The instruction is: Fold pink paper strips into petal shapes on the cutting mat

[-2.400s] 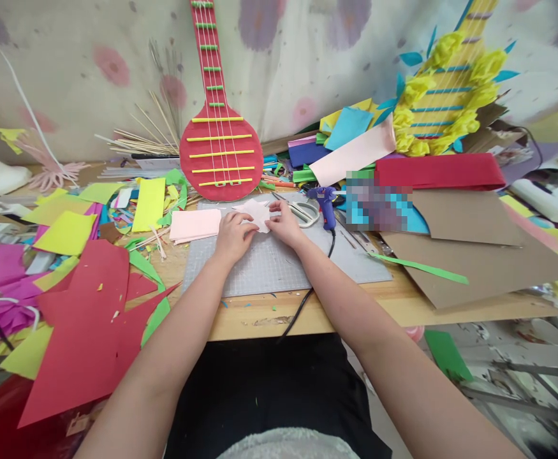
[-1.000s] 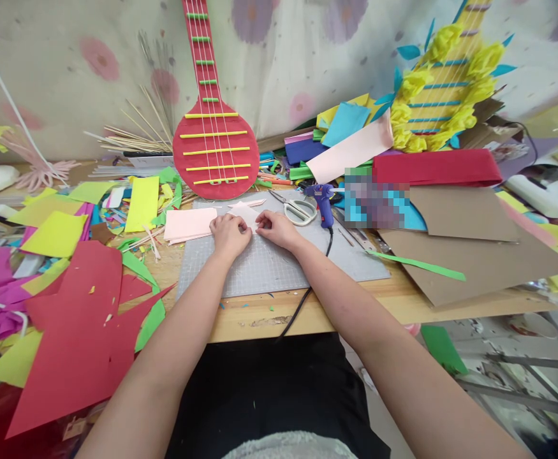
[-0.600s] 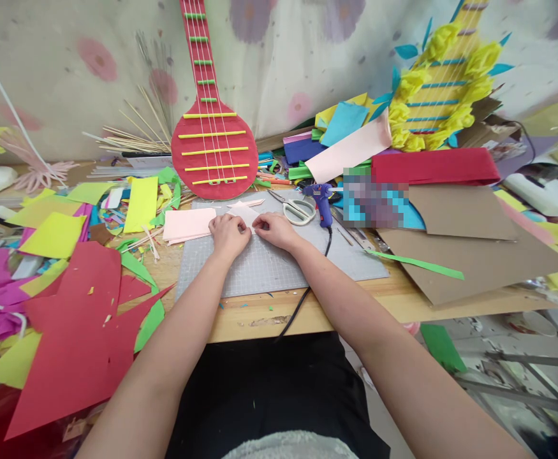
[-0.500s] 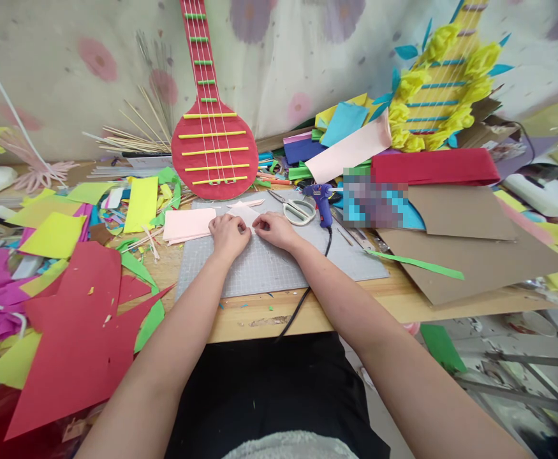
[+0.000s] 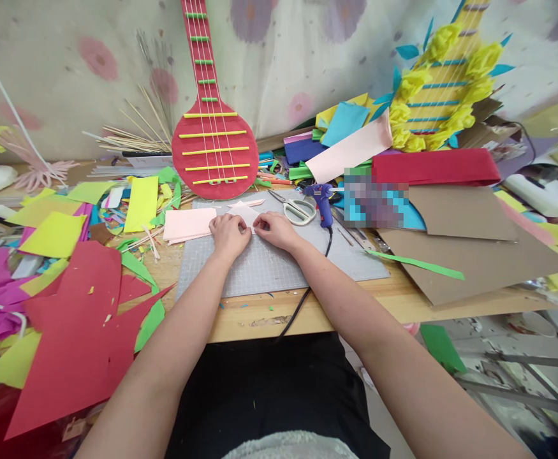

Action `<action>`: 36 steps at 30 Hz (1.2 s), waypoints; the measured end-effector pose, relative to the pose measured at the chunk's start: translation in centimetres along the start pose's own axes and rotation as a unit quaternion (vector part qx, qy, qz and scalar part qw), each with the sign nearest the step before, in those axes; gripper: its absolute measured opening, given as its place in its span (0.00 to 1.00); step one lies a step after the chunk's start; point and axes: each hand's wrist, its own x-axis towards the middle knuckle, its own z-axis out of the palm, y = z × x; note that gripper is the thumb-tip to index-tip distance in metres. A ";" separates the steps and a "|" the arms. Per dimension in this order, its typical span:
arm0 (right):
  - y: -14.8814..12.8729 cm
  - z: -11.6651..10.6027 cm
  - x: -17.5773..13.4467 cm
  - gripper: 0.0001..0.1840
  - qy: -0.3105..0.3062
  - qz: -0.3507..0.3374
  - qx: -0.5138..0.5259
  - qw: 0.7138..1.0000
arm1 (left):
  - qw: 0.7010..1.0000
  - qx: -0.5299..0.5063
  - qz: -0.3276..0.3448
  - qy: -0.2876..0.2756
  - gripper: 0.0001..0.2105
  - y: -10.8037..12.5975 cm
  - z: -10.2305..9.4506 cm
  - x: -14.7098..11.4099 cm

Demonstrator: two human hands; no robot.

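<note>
Above the grey cutting mat (image 5: 264,274), my left hand (image 5: 229,234) and my right hand (image 5: 276,229) face each other with fingers pinched. Between them is a small piece of pale pink paper (image 5: 246,213), held at its lower edge by both hands; the fingers hide part of it. A stack of pale pink paper (image 5: 189,225) lies just left of my left hand. Scissors with pale handles (image 5: 299,211) rest beyond my right hand. Beside them stands a blue glue gun (image 5: 324,207), its black cord running to the table's front edge.
A red paper-covered instrument with strings (image 5: 215,153) leans against the back wall. Red paper (image 5: 82,319) and coloured scraps crowd the left side. On the right lie brown cardboard (image 5: 470,268), a green strip (image 5: 417,262) and a yellow flowered instrument (image 5: 436,95).
</note>
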 end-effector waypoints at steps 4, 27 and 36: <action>-0.1 -0.1 0.0 0.09 -0.006 0.002 -0.002 1.000 | 1.000 -0.003 0.022 -0.002 0.04 -0.1 0.0 0.0; 0.5 -0.5 -0.3 0.14 -0.043 -0.050 -0.039 0.997 | 0.997 -0.004 0.015 -0.071 0.15 -0.6 -0.9 0.2; -0.9 0.2 -0.3 0.12 -0.001 0.015 -0.076 0.997 | 0.997 -0.029 0.007 -0.075 0.19 -0.9 -0.9 0.2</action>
